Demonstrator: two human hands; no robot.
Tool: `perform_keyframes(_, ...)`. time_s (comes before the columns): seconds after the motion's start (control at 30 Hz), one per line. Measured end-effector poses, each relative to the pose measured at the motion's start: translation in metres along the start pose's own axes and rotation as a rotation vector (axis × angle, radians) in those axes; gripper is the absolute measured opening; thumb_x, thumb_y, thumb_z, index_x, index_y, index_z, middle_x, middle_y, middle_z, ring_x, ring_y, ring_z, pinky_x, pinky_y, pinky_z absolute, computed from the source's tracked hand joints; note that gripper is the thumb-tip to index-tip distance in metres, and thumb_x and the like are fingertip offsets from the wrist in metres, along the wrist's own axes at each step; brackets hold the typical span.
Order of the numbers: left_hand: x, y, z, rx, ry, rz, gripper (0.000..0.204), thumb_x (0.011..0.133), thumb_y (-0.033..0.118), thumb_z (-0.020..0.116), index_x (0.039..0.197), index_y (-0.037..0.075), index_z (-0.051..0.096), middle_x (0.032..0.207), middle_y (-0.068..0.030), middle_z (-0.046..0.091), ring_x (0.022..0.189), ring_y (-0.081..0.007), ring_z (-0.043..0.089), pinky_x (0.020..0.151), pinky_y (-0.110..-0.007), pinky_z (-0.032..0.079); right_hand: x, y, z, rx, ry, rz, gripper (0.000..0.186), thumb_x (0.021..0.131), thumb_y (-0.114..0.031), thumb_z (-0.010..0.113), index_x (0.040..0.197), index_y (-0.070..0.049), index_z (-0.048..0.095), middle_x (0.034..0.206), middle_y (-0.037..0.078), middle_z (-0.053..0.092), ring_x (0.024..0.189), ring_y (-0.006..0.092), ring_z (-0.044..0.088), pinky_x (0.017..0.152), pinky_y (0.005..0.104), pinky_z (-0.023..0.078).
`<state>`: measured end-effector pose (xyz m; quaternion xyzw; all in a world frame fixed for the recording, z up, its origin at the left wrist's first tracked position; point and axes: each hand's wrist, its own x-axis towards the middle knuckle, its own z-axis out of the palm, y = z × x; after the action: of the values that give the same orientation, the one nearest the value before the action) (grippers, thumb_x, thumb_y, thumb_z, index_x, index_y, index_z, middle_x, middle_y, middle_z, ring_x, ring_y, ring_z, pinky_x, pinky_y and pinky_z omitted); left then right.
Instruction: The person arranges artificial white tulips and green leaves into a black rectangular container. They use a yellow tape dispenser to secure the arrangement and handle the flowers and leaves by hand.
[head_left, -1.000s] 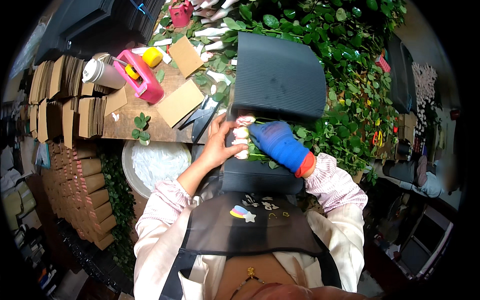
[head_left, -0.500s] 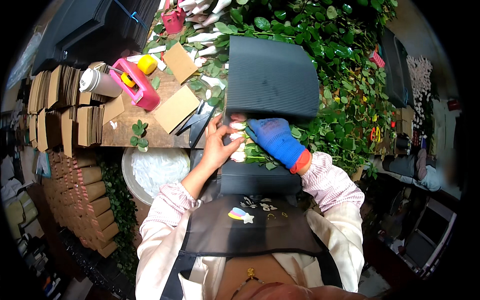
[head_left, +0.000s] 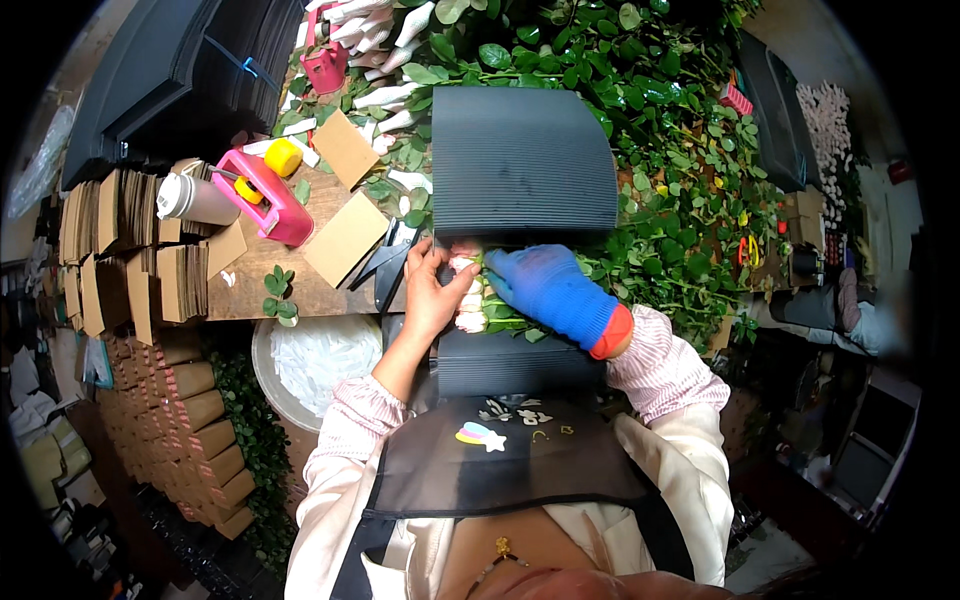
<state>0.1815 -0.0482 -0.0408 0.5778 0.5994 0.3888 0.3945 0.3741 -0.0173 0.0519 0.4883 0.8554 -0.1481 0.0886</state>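
Arranging a row of pink-and-white roses (head_left: 470,322) seems to be the work in hand; they lie at the left edge of a dark corrugated sheet (head_left: 525,160), by the front edge of the bench (head_left: 240,302), heads to the left and stems to the right. Of the two hands, the bare left hand (head_left: 436,292) has its thumb spread from its fingers, the thumb at the blooms and the fingertips by the sheet's edge; whether it pinches a bloom, I cannot tell. The blue-gloved right hand (head_left: 552,288) has its fingers drawn together over the stems just behind the heads, what they grip being hidden.

As for progress, several heads are already lined up, but the bundle looks unfinished: the sheet's ribbed far panel stands raised beyond the roses, and the flowers between the hands are uncovered. Plenty seems left as well, since leafy stems (head_left: 680,235) cover the bench's far and right sides. Shears (head_left: 392,262) and a cardboard piece (head_left: 347,238) lie near the front edge, left of the sheet, both unheld.
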Motion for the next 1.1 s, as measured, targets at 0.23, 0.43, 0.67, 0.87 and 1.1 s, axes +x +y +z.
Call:
perform_keyframes(0.23,-0.002,0.016,0.006,0.036,-0.004,0.056,0.059,0.078,0.021,0.085,0.128,0.006,0.056,0.133,-0.0197,0.053,0.126,-0.0363,0.050,0.107,-0.044,0.041,-0.002,0.018,0.022,0.090,0.068,0.076,0.027,0.095,-0.037,0.061,0.108,-0.013,0.066,0.078,0.014,0.072,0.073,0.0349,0.071,0.065,0.0492,0.055)
perform_keyframes(0.43,-0.005,0.024,0.000,0.191,-0.081,0.185,0.052,0.083,0.023,0.081,0.130,0.012,0.064,0.135,-0.0183,0.054,0.130,-0.0378,0.048,0.108,-0.045,0.041,-0.004,0.019,0.021,0.039,0.040,0.021,0.026,0.096,-0.033,0.061,0.113,-0.014,0.067,0.084,0.013,0.074,0.077,0.0325,0.072,0.068,0.0464,0.056)
perform_keyframes(0.67,-0.007,0.034,-0.006,0.228,-0.081,0.154,0.043,0.084,0.029,0.080,0.123,0.017,0.068,0.133,-0.0178,0.055,0.121,-0.0375,0.054,0.103,-0.046,0.045,-0.063,0.060,-0.093,0.359,0.958,0.286,0.029,0.097,-0.021,0.059,0.122,-0.009,0.067,0.103,0.019,0.071,0.089,0.0350,0.072,0.079,0.0436,0.057)
perform_keyframes(0.87,-0.006,0.039,-0.003,0.218,-0.093,0.211,0.038,0.084,0.019,0.079,0.119,0.009,0.068,0.121,-0.0082,0.062,0.114,-0.0326,0.055,0.100,-0.042,0.044,-0.079,0.126,-0.068,0.835,0.725,0.041,0.037,0.093,-0.005,0.057,0.129,-0.001,0.064,0.125,0.017,0.069,0.115,0.0299,0.067,0.100,0.0360,0.050)
perform_keyframes(1.1,-0.007,-0.014,0.002,0.167,-0.145,0.184,0.056,0.088,0.023,0.069,0.141,0.012,0.054,0.145,-0.0176,0.045,0.134,-0.0395,0.042,0.115,-0.044,0.034,-0.110,0.078,-0.094,0.916,0.150,-0.357,0.036,0.093,-0.019,0.066,0.125,-0.002,0.066,0.116,0.017,0.071,0.103,0.0285,0.070,0.089,0.0389,0.056)
